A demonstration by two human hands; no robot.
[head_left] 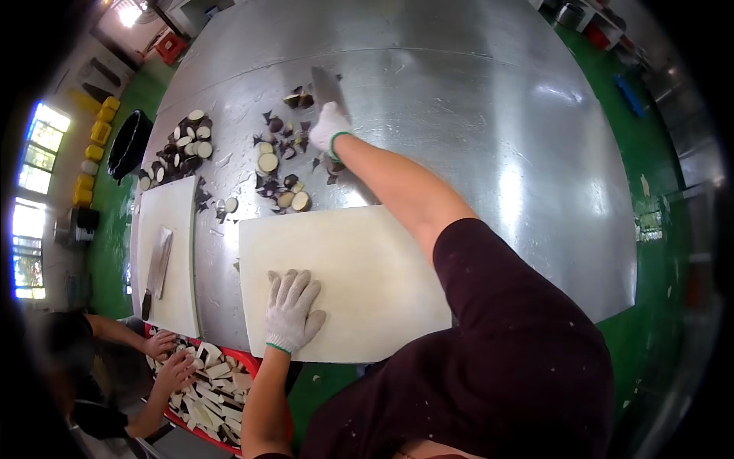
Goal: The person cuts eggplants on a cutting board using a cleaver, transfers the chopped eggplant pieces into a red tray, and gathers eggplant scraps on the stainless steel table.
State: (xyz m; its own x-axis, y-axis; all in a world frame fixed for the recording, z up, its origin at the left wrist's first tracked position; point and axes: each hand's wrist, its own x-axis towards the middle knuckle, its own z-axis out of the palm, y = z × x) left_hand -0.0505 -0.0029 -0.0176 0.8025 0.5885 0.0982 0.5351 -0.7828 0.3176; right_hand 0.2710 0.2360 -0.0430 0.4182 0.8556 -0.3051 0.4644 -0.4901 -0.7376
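My left hand (293, 310), in a white glove, lies flat with fingers spread on the white cutting board (367, 275) at the table's near edge. My right hand (331, 128), gloved too, is stretched out past the board's far edge. Its fingers are wrapped round a knife (326, 86), whose broad blade points away from me, low over the steel table; its handle is hidden in the hand. Left of that hand lie cut eggplant ends (267, 162) and dark stem caps (267, 183), scattered on the metal.
A second cutting board (176, 268) at the left bears a cleaver (159, 264). Beyond it is a pile of eggplant pieces (187, 141). Below, a co-worker's hands (174, 371) rest at a red crate (248, 361) full of eggplant strips. A black bin (130, 145) stands on the green floor.
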